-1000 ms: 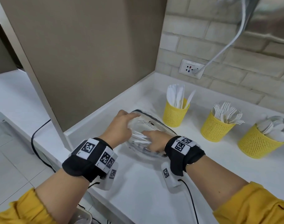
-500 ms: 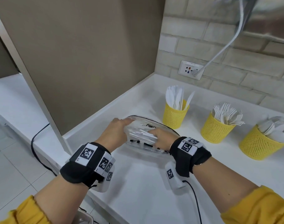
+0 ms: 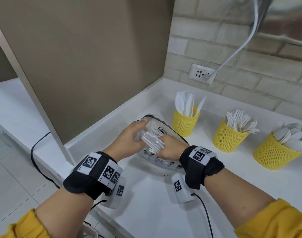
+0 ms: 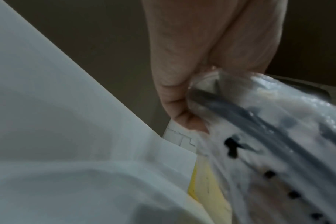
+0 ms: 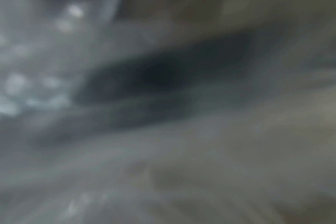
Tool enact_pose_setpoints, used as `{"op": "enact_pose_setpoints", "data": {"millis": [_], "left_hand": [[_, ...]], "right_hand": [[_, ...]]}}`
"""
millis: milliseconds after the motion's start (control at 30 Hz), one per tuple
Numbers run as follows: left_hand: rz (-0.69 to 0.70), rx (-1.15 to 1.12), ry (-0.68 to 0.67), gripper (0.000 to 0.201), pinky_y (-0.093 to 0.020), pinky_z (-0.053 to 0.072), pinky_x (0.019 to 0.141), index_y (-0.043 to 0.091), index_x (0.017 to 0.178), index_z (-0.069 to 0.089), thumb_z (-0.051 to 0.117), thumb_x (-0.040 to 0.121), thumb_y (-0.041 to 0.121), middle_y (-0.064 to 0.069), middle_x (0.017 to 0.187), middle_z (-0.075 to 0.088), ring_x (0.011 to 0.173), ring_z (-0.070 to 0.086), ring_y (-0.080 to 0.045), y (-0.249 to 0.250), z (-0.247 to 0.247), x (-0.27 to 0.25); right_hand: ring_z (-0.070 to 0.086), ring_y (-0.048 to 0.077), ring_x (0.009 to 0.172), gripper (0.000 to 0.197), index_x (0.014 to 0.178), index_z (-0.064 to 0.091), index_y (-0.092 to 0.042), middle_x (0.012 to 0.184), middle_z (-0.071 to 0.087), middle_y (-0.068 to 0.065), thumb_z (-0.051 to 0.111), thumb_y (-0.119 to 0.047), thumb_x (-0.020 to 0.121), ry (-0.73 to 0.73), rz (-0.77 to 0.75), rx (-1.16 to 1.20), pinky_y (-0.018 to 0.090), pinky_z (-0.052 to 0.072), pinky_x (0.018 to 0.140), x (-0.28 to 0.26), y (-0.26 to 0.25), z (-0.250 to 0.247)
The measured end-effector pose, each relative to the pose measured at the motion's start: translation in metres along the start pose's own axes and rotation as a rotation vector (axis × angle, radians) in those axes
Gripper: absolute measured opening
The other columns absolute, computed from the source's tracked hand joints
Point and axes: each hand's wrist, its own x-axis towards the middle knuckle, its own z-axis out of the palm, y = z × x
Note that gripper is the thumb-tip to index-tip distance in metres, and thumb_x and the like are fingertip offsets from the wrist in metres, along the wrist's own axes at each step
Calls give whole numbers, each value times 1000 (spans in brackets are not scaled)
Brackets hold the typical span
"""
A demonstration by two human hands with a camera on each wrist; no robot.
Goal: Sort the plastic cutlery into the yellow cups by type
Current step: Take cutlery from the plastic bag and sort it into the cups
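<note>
**Draw the handles clear of the bag**

Your left hand [image 3: 129,138] pinches the rim of the clear plastic zip bag [image 3: 157,129] on the white worktop [image 3: 146,212]. Your right hand [image 3: 169,148] is curled round a bundle of white plastic cutlery handles [image 3: 152,142]; their type is hidden. Keep the mouth wide and pull straight out. The three yellow mesh cups [image 3: 185,124] stand to the right. Half a second ago the bundle lay lower in the bag; now it is raised.

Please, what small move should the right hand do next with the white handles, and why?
Probably lift the bundle clear of the clear bag. The right hand grips it, the left hand holds the bag, and which cutlery type it is remains hidden.
</note>
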Motion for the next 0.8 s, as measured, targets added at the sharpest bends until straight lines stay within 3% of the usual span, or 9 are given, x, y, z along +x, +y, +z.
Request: {"op": "enact_pose_setpoints", "data": {"millis": [100,167,233,333,467,533,633,733,800], "left_hand": [[-10,105,114,56,-26,47,87,22,129,54,58,78,-2,-4,110,54,96,57,-16,6,-10,3],[-42,147,157,47,-16,50,68,26,122,60,61,81,5,-2,108,59,69,65,-9,6,-17,4],[-54,225,183,42,-8,41,50,25,116,65,57,81,3,0,103,64,51,61,-3,5,-18,2],[-13,264,280,36,-4,38,56,16,106,70,48,82,-1,-3,99,64,60,59,-14,4,-12,1],[-167,-225,335,41,-18,48,49,15,77,66,37,82,-14,-5,94,64,52,60,-14,4,-6,6],[-267,-409,207,45,-16,41,42,14,74,64,32,81,-17,-7,77,59,42,52,-8,10,-12,6],[-369,-624,-53,36,-22,40,50,14,84,66,36,82,-7,-7,66,56,49,49,-14,17,-23,5],[-369,-389,22,30,-25,39,56,21,80,67,52,81,-5,-4,62,56,48,50,-12,11,-25,10],[-378,-340,143,30,-23,39,52,20,73,67,55,78,-8,-7,62,56,41,51,-9,7,-20,12]], "right_hand": [[43,8,48,12,89,63,-16,58,48,-8,62,-8,81,93,-23,25,16,37,40,-1,0,2],[42,2,46,26,110,61,-15,61,47,-12,61,-10,85,125,-41,41,7,32,37,-4,3,-1],[44,1,42,31,116,60,-17,60,45,-14,59,-9,86,138,-63,6,7,32,39,-7,6,-3],[45,-2,39,33,118,59,-19,59,45,-15,59,-10,86,128,-68,19,8,32,39,-6,11,-3],[44,-11,58,42,127,54,-17,83,53,-12,60,-9,86,129,-94,41,0,35,51,-2,12,2],[44,-11,66,46,129,53,-16,93,53,-9,59,-4,85,109,-98,47,-1,34,54,0,14,2],[51,-1,67,42,121,59,-15,81,58,-11,55,3,83,100,-117,24,6,36,56,1,18,-2],[46,0,61,38,113,62,-8,68,52,-14,50,8,81,60,-112,-24,6,34,53,-2,16,-4],[51,13,67,38,113,61,-7,78,61,0,51,7,80,0,-103,-50,8,35,54,-3,14,-3]]}}
